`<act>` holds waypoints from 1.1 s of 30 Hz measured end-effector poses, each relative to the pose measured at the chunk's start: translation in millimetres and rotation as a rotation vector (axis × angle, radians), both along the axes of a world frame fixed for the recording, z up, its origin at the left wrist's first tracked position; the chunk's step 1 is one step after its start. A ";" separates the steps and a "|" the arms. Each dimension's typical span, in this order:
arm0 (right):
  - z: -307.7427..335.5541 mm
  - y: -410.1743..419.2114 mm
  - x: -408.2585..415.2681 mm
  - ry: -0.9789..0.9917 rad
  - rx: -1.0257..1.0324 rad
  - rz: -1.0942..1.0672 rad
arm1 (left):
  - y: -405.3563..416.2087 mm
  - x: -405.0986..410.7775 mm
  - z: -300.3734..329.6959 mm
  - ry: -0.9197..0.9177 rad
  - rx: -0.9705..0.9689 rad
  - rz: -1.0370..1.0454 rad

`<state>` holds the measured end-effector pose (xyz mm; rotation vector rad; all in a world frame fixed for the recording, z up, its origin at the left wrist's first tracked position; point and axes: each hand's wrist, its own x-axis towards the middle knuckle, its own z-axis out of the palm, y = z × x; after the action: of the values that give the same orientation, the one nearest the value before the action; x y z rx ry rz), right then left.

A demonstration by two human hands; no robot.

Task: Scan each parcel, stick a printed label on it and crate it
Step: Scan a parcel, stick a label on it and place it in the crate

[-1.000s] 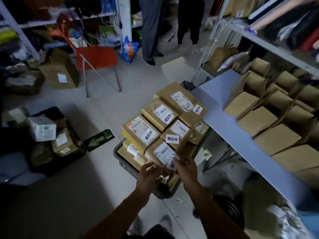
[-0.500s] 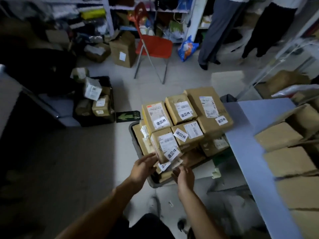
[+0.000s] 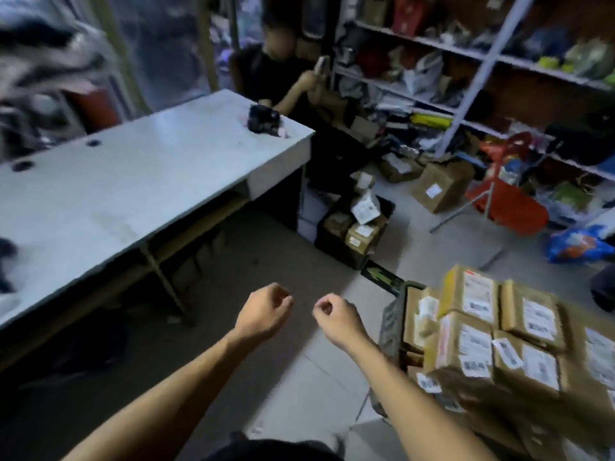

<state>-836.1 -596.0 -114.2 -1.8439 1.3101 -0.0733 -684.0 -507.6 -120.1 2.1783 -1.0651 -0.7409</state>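
Now both hands hang in mid-air over the floor, fingers curled in and holding nothing: the left hand point(image 3: 264, 312) and the right hand point(image 3: 334, 316) sit close together, apart from each other and from everything else. They look idle because the person seems to be between parcels (my reading, not a certainty). Just to the right, the stack of labelled parcels point(image 3: 506, 341) fills a dark crate point(image 3: 392, 314), heaped well above its rim. Farther out, a second bin of parcels point(image 3: 357, 227) stands by the end of the pale desk point(image 3: 133, 181), likely the supply still to be handled. Compared with half a second ago, the hands have let go of the front parcel, and the view has swung left toward the desk.
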 end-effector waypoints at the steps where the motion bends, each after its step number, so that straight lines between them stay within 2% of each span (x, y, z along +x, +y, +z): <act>1: 9.5 10.8 27.6 0.032 -0.053 0.104 | 23.8 24.6 7.8 -0.128 0.018 0.019; 5: 34.4 82.0 138.5 0.172 -0.349 0.455 | 138.5 116.6 32.5 -0.537 0.153 0.108; 10: 49.5 195.4 255.7 0.206 -0.561 0.743 | 293.3 202.3 52.1 -0.687 0.322 0.312; 14: 57.5 280.0 329.5 0.181 -0.632 0.914 | 391.2 248.5 65.6 -0.726 0.431 0.464; 19: 60.6 357.1 402.8 0.127 -0.735 1.125 | 472.6 292.3 71.0 -0.743 0.545 0.608; 24: 51.6 408.8 485.6 0.071 -0.764 1.289 | 527.2 340.9 63.3 -0.703 0.603 0.742; 33: 33.3 469.8 668.4 -0.012 -0.753 1.423 | 588.7 474.5 41.5 -0.556 0.621 0.901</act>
<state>-167.7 -126.2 -80.9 -2.9779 -0.3581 0.2109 -209.5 81.1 -78.6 3.1041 0.0695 -0.0142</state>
